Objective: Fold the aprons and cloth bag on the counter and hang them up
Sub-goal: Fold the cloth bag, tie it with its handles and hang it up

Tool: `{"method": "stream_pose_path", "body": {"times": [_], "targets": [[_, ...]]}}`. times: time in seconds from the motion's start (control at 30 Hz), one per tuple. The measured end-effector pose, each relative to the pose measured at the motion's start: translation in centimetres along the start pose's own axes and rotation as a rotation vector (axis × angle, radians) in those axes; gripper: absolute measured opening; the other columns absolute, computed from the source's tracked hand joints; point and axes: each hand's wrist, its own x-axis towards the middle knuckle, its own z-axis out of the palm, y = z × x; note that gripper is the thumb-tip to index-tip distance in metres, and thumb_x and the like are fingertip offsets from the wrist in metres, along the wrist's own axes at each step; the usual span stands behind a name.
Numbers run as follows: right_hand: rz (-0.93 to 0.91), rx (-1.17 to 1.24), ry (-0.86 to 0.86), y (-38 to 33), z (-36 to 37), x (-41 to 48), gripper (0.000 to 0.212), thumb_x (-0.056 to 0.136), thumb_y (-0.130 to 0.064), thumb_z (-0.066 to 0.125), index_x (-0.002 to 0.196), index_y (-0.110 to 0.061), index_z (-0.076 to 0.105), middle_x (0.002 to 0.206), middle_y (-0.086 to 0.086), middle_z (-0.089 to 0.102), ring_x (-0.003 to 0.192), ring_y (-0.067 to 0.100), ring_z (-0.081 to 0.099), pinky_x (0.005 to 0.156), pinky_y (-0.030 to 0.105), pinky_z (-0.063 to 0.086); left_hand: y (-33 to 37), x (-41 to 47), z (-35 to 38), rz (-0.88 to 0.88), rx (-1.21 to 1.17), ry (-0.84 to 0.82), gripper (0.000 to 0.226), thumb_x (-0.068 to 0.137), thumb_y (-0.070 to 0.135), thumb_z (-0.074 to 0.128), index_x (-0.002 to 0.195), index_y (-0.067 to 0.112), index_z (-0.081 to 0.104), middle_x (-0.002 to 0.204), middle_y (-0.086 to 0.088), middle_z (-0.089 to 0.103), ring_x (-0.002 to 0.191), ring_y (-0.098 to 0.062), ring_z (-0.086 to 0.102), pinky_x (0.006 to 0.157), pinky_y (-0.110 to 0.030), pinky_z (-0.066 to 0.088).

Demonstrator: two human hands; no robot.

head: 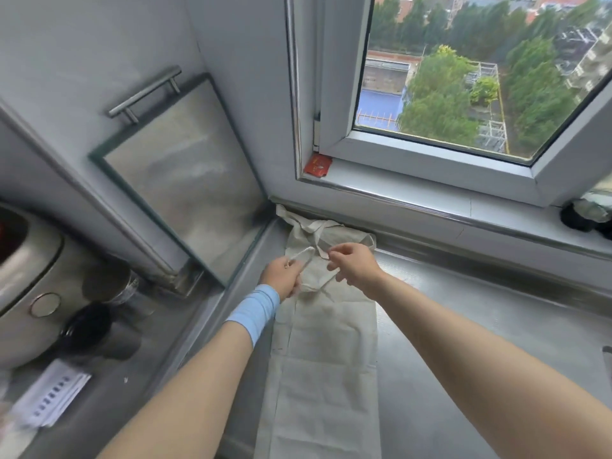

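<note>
Steel counter [470,342] bears a beige cloth bag [328,392]; its top touches the windowsill [430,212].

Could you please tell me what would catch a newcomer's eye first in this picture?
Centre stage, the left hand and right hand grip the straps of the long beige cloth lying lengthwise on the steel counter. Above it, the white-framed window looks down on green trees; a small red packet sits at its lower-left corner.

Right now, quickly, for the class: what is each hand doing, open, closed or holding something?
Left hand: fingers curled round a strap of the beige cloth.
Right hand: pinches a strap of it too.
</note>
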Motion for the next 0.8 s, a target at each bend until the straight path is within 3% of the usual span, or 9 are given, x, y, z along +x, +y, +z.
{"method": "stream_pose_path", "body": {"times": [0.07,0.17,0.27,0.37,0.5,0.67,0.73,0.8], "targets": [[-0.032,-0.279,0.019,1.3,1.1,0.9,0.032,0.089,-0.013,0.053,0.118,-0.015,0.066,0.103,0.004,0.071,0.08,0.018,0.063,0.07,0.025,0.05,-0.4,1.2,-2.5,0.025,0.072,0.15,0.021,0.083,0.03,0.049,0.069,0.016,0.054,0.059,-0.007,0.058,0.051,-0.023,0.05,0.062,-0.037,0.048],[-0.091,-0.662,-0.044,2.6,2.8,1.9,0.05,0.09,-0.019,0.05,0.139,-0.025,0.05,0.124,0.004,0.064,0.116,0.024,0.058,0.088,0.031,0.047,-0.5,1.6,-4.5,0.037,0.16,0.143,0.019,0.089,0.024,0.044,0.077,0.018,0.056,0.061,-0.003,0.059,0.055,-0.023,0.052,0.069,-0.034,0.049],[-0.119,-0.957,-0.166,3.6,4.5,3.0,0.057,0.091,-0.031,0.056,0.145,-0.031,0.038,0.123,0.005,0.064,0.113,0.028,0.06,0.078,0.033,0.046,-0.6,1.8,-5.4,0.06,0.209,0.111,0.02,0.091,0.024,0.041,0.082,0.017,0.057,0.062,-0.003,0.059,0.055,-0.021,0.051,0.063,-0.029,0.046],[-0.171,-1.141,-0.162,4.5,5.2,3.9,0.044,0.091,-0.041,0.057,0.134,-0.035,0.048,0.114,0.003,0.065,0.104,0.027,0.063,0.07,0.031,0.043,-0.1,2.6,-5.7,0.111,0.028,0.124,0.024,0.092,0.017,0.041,0.074,0.015,0.056,0.058,-0.005,0.056,0.05,-0.022,0.049,0.057,-0.029,0.046],[-0.237,-1.232,-0.15,5.3,4.0,4.3,0.029,0.092,-0.029,0.051,0.12,-0.033,0.059,0.113,0.0,0.067,0.1,0.027,0.065,0.073,0.032,0.047,1.4,3.4,-5.1,0.116,-0.192,0.144,0.026,0.088,0.008,0.04,0.064,0.012,0.05,0.057,-0.012,0.049,0.044,-0.021,0.043,0.042,-0.02,0.033],[-0.317,-1.078,-0.029,5.8,0.4,3.2,0.017,0.082,-0.032,0.049,0.091,-0.026,0.062,0.09,-0.001,0.069,0.086,0.029,0.065,0.062,0.029,0.04,1.7,4.3,-1.5,-0.031,-0.163,0.077,0.026,0.084,0.005,0.041,0.061,0.01,0.049,0.052,-0.008,0.045,0.044,-0.02,0.04,0.037,-0.015,0.029],[-0.432,-0.945,0.102,5.7,-1.0,2.2,0.017,0.077,-0.034,0.045,0.084,-0.024,0.057,0.085,-0.004,0.067,0.08,0.028,0.063,0.059,0.03,0.037,1.3,4.1,0.8,-0.196,-0.022,-0.109,0.026,0.089,0.007,0.043,0.065,0.011,0.052,0.052,-0.004,0.048,0.045,-0.019,0.042,0.037,-0.014,0.029],[-0.496,-0.864,0.151,5.4,-1.9,1.5,0.019,0.075,-0.033,0.042,0.084,-0.024,0.055,0.084,-0.005,0.066,0.077,0.027,0.061,0.059,0.03,0.033,1.0,2.7,2.3,-0.346,0.254,-0.411,0.02,0.091,0.009,0.046,0.075,0.009,0.057,0.064,-0.004,0.057,0.05,-0.018,0.051,0.044,-0.019,0.038]]}}
